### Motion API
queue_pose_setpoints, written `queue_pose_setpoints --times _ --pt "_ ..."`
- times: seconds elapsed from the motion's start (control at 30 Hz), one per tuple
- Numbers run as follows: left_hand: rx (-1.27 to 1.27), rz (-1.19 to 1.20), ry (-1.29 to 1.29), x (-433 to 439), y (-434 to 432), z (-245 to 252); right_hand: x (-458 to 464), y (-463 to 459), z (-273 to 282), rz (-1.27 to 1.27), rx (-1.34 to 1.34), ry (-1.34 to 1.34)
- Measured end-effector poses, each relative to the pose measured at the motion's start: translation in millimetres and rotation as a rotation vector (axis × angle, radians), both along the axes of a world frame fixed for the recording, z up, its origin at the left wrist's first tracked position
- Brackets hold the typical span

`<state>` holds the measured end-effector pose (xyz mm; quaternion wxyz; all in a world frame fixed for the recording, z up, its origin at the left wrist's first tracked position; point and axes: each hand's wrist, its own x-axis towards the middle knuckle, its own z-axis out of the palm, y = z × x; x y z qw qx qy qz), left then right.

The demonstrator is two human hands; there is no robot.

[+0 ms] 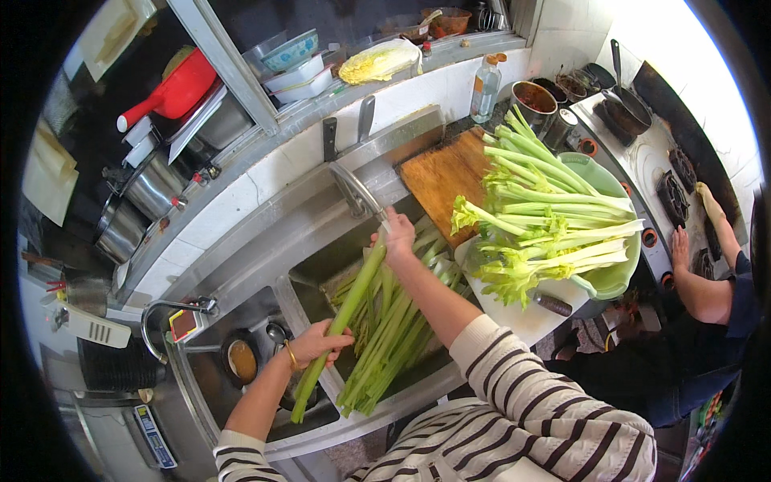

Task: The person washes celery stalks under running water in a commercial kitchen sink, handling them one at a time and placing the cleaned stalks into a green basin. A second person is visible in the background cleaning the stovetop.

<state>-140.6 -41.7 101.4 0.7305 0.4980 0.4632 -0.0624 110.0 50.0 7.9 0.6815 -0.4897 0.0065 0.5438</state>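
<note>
A long green celery stalk (355, 295) slants across the double sink, over the divider. My left hand (322, 344), with a gold bracelet at the wrist, grips its lower part. My right hand (399, 236) is closed around its upper end, right at the mouth of the metal faucet (359, 188); the fingers partly hide that end. Beneath my hands, more celery stalks (385, 343) lie in the right sink basin, their lower ends resting over the front rim. To the right, pale celery stalks (542, 211) are heaped on a light green plastic basin (629, 247).
A wooden cutting board (449, 175) and a white board (512, 313) border the basin. The left sink basin holds dishes and a ladle (276, 332). Two knife handles (365, 117) stand behind the faucet. At right, another person's hands (680, 250) are at the stove (656, 156).
</note>
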Motion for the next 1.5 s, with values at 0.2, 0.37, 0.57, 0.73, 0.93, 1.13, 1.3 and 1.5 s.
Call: queue_pose_setpoints --times 0.2,0.37,0.57,0.73,0.93,1.13,1.3,1.5 --pt "1.185 -0.436 0.576 3 -10 24 38 -7 -48 -0.106 -0.114 -0.706" --pt "1.248 -0.740 0.862 -39 -5 107 -6 -84 -34 0.312 -0.161 -0.911" --pt "1.465 -0.660 0.592 -18 4 191 11 -177 -98 0.967 -0.237 -0.765" --pt "1.582 -0.740 0.427 132 26 251 1 -216 -131 1.112 -0.142 -0.933" --pt "1.869 -0.960 0.089 358 72 232 21 -248 -116 0.952 -0.078 -1.051" --pt "1.993 -1.279 0.079 518 59 184 17 -262 -149 0.983 -0.093 -1.023" --pt "1.958 -1.198 0.166 576 41 96 19 -251 -129 1.097 -0.064 -1.144" --pt "2.089 -0.871 -0.401 522 33 118 43 -247 -113 0.955 -0.184 -1.085"
